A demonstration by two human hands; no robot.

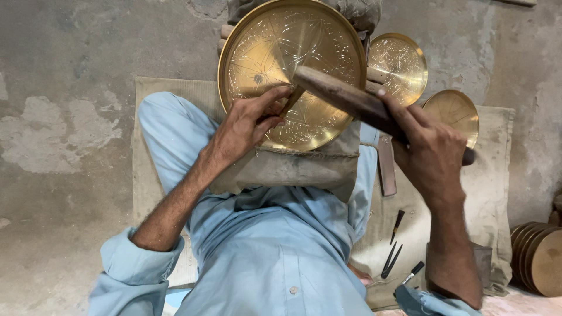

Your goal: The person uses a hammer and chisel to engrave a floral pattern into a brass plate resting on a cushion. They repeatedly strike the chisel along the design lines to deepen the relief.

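From the head camera, the left hand (249,120) is raised in front of the chest with the wrist bent, its forearm bare below a rolled light-blue sleeve (137,263). Its fingers (275,96) are pinched closed around a thin chisel (291,100), whose tip rests on the face of the large brass plate (263,52) just beyond the fingertips. The plate leans on a padded cloth block (304,167) lying directly under the hand.

The right hand (430,155) comes in from the right, forearm upright, fingers wrapped closed around the near end of a dark wooden mallet (345,96). The mallet's head reaches left from those fingers and meets the chisel's upper end, just above the left fingertips.

Three brass plates stand in view: the large one, a medium plate (401,64) just past the right index finger, and a smaller plate (453,111) beside the right knuckles. A stack of brass discs (538,257) lies well apart at the right edge. Below the right wrist, four small tools (395,248) lie on the cloth mat (492,175), and a flat bar (386,167) lies just beside the palm.
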